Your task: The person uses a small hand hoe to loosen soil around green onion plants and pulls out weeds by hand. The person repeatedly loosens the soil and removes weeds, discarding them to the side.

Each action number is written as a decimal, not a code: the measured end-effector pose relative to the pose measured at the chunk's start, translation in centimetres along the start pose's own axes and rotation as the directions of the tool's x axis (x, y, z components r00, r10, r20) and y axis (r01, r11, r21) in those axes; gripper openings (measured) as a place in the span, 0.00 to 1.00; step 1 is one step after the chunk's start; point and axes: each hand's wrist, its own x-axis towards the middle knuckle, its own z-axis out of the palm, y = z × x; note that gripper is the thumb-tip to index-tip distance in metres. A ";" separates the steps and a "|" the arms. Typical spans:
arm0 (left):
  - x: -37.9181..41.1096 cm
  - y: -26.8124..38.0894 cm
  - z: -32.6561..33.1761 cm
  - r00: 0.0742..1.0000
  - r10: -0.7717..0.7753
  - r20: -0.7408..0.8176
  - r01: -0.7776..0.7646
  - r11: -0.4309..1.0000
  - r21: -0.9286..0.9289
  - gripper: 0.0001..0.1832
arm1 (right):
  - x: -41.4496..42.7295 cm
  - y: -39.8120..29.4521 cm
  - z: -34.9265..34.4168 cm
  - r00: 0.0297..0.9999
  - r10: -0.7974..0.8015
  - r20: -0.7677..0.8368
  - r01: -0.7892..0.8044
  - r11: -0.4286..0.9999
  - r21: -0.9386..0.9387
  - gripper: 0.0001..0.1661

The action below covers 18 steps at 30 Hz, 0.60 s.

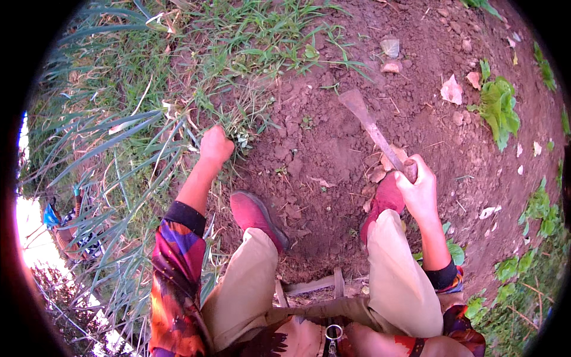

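Observation:
My right hand [418, 185] grips the wooden handle of a hand weeding tool [372, 129]. Its rusty metal shank runs up and left to a flared flat blade, held over the brown soil. My left hand [216, 145] is closed at the edge of the weeds, with a tuft of grass and small leafy weeds [243, 134] right beside its knuckles. Whether the fingers hold any stems is hidden by the back of the hand. Bare crumbly soil [312, 156] lies between the two hands.
Long-leaved onion-like plants [129, 129] and thick grass [267, 35] stand at left and top. Leafy lettuce-like plants [499, 107] grow at right. My red shoes [256, 214] rest on the soil, and wooden slats [312, 285] lie under me. Another person [71, 227] is at far left.

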 end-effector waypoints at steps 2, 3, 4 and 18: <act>-0.2 0.2 -0.7 1.000 -0.016 0.009 0.016 1.000 0.011 0.09 | 0.1 -0.1 -0.1 0.998 0.056 0.015 -0.057 0.997 0.052 0.09; -0.1 0.4 -1.0 0.999 0.025 0.035 -0.022 0.995 -0.096 0.10 | 0.0 -0.1 -0.2 0.999 0.046 0.002 -0.046 0.998 0.053 0.09; -0.2 0.4 -1.3 0.996 0.067 0.056 -0.054 0.978 -0.202 0.10 | 0.0 -0.1 -0.4 0.999 0.035 -0.010 -0.034 0.998 0.053 0.09; -10.6 6.1 0.7 0.548 0.799 0.246 -0.832 0.550 0.066 0.23 | -0.4 1.6 -1.5 0.996 0.087 -0.030 -0.084 0.992 0.094 0.08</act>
